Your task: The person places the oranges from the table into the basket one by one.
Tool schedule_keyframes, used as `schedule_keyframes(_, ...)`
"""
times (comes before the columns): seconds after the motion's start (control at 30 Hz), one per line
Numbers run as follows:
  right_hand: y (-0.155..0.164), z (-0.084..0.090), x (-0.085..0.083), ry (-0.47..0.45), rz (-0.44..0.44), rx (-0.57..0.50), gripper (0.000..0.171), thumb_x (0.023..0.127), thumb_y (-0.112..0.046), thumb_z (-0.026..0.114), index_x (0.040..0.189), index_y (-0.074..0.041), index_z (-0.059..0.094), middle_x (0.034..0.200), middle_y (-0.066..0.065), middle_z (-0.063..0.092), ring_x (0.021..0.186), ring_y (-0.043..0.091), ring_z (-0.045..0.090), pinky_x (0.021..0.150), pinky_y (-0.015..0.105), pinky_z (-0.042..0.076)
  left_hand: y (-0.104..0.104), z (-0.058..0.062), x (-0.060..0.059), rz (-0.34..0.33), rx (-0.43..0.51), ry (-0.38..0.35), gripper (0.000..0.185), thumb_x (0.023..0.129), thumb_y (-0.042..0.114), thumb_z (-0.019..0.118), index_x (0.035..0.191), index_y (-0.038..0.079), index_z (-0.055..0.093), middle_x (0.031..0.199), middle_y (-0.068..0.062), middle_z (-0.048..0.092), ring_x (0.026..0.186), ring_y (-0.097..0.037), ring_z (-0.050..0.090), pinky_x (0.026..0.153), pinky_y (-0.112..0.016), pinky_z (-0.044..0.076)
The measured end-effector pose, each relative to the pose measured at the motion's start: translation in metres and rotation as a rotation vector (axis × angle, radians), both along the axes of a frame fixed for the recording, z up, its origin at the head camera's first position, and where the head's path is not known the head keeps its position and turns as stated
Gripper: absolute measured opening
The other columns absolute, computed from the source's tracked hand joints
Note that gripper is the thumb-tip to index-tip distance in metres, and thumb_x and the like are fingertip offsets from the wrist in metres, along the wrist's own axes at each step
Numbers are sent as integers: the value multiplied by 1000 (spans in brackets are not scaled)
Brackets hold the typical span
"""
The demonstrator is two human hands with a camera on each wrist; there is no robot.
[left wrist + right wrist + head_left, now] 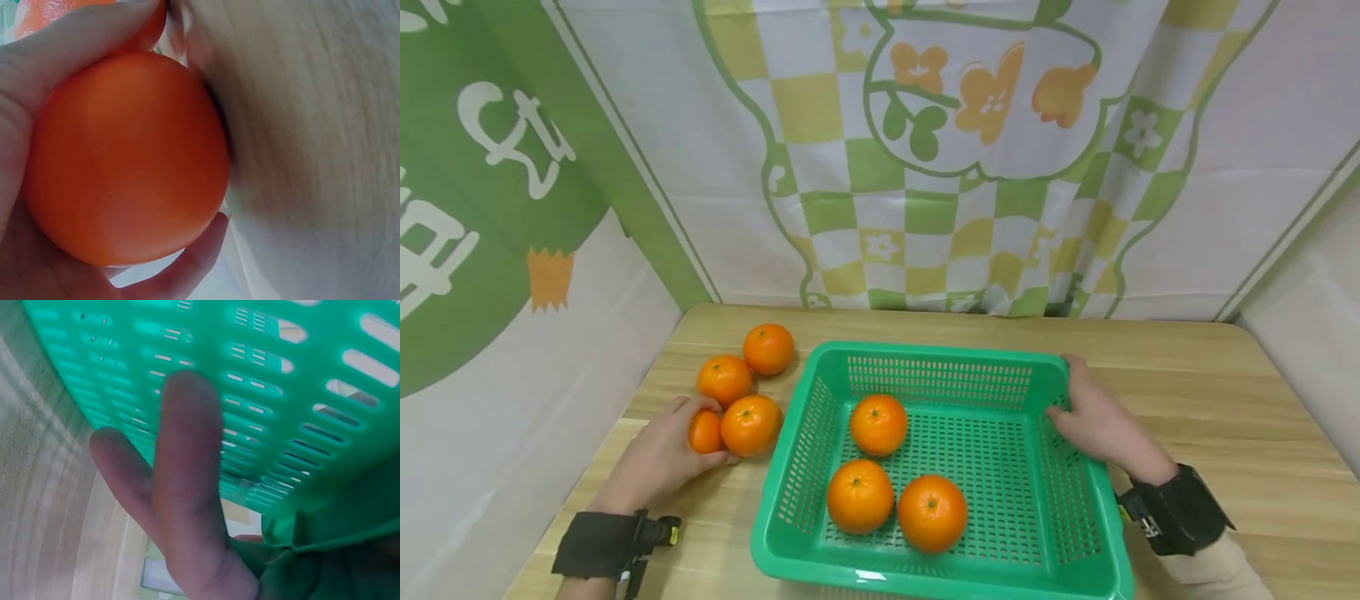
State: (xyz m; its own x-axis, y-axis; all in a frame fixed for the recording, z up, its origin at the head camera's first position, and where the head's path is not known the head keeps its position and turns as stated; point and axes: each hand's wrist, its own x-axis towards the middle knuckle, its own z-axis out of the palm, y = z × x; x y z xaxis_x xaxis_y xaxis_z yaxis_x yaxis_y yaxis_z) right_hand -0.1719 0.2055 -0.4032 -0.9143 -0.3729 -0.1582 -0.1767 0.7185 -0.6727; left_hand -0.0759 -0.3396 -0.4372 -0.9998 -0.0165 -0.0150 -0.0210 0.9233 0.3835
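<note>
At the left of the table in the head view, my left hand holds an orange, thumb on the near side and fingers on the far side. Its wrist view has the same orange filling the grasp, close to the wood. A second orange sits right against it. My right hand grips the right rim of a green plastic basket, thumb over the inside. Two fingers lie along the slotted outer wall in the right wrist view. Three oranges are in the basket's left half.
Behind the left hand are two more oranges, one nearer and one farther back. The wooden table ends at a patterned curtain at the back. White and green cloth hangs along the left side.
</note>
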Motion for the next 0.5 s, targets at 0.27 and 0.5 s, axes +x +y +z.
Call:
schedule_keyframes(0.27, 0, 1, 1, -44, -10, -9, 85, 104, -10, 52, 160, 15, -8, 131, 51, 53, 81, 25, 69, 61, 34, 60, -1, 0, -1, 0, 6, -9, 76, 76, 44, 93, 132, 3, 62, 127, -24, 66, 110, -40, 66, 92, -63, 58)
schedule_keyframes(0.5, 1, 1, 1, -35, -1, -17, 84, 104, -9, 51, 159, 15, -7, 135, 51, 50, 84, 26, 69, 61, 34, 60, -1, -1, -2, 8, 11, -3, 63, 78, 25, 89, 130, 1, 63, 123, -25, 67, 105, -37, 65, 89, -60, 59)
